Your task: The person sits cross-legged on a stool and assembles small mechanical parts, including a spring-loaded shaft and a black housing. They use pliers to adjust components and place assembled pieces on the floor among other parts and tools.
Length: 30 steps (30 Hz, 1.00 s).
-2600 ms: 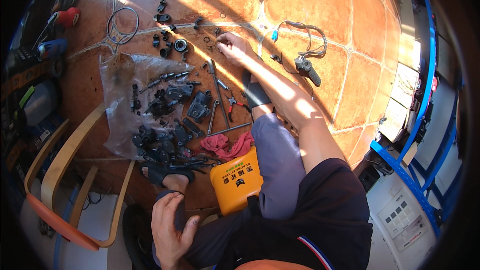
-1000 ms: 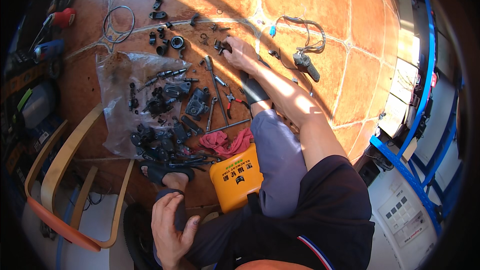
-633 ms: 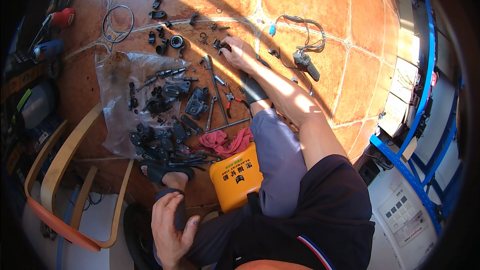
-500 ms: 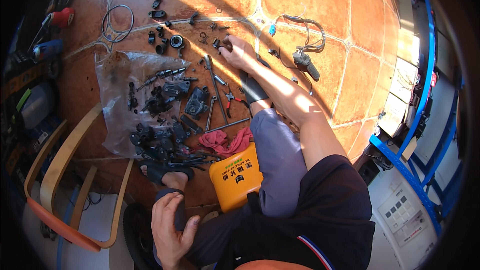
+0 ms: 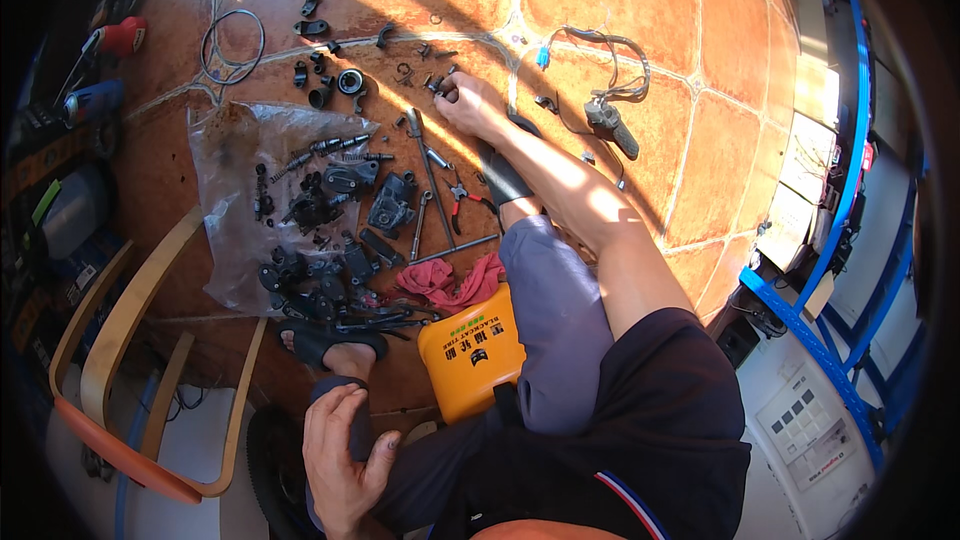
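Observation:
My right hand (image 5: 470, 105) reaches far out over the tiled floor, fingers closed in a pinch on a small dark part (image 5: 434, 84), partly hidden by the fingertips. My left hand (image 5: 345, 455) lies on my left knee with its thumb apart, holding nothing. Close to the right hand are several tiny metal pieces (image 5: 424, 51) and a dark ring clip (image 5: 404, 70). Left of them sit a round black ring with a pale rim (image 5: 350, 82) and several black clamps (image 5: 312, 28). Red-handled pliers (image 5: 470, 198) and a ratchet wrench (image 5: 421, 225) lie nearer to me.
A clear plastic sheet (image 5: 220, 155) carries several greasy dark parts. A pink rag (image 5: 440, 285) lies beside a yellow stool (image 5: 465, 360). To the right is a grey lever with cable (image 5: 610, 125); at left stand a wooden-armed chair (image 5: 110, 380) and a red-handled screwdriver (image 5: 122, 37).
My right hand has shifted slightly to the left and up, along with the small dark part. My left hand has stayed on the knee.

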Tool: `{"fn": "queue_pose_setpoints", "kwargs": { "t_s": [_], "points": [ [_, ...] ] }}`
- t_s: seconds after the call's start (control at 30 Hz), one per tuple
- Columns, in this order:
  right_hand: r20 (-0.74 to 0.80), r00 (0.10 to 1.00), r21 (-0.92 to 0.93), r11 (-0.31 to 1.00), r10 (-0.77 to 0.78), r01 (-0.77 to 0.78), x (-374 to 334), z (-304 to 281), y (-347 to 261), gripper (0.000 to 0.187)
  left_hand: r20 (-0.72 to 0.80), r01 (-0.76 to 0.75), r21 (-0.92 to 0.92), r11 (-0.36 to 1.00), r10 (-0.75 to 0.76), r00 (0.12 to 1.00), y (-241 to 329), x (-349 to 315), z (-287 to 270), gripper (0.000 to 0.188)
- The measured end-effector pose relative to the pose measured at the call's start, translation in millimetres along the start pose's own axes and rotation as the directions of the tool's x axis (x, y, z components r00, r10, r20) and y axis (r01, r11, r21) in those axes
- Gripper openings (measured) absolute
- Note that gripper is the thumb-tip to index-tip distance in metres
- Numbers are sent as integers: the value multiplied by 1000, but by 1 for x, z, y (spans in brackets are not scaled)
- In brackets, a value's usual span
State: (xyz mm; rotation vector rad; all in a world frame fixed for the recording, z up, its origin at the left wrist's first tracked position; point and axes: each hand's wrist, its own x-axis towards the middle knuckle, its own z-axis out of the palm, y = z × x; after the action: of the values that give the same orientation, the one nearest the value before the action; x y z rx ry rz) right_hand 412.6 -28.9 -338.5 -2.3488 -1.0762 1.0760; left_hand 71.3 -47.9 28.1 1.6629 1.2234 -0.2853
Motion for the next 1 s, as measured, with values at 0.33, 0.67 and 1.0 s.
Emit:
{"fn": "queue_pose_setpoints", "kwargs": {
  "t_s": [0.33,0.67,1.0],
  "points": [
    [-97,944,260,907,-316,330,-6,8,7,24,2,-1,7,1000,1,1000,0,0,0,54],
    [43,985,400,906,-167,136,-3,6,10,28,0,-4,9,1000,4,1000,-2,-1,-1,54],
    [352,935,830,476,-46,-289,4,3,20,24,-9,13,1,1000,-13,1000,7,-3,-1,54]
  ]
}}
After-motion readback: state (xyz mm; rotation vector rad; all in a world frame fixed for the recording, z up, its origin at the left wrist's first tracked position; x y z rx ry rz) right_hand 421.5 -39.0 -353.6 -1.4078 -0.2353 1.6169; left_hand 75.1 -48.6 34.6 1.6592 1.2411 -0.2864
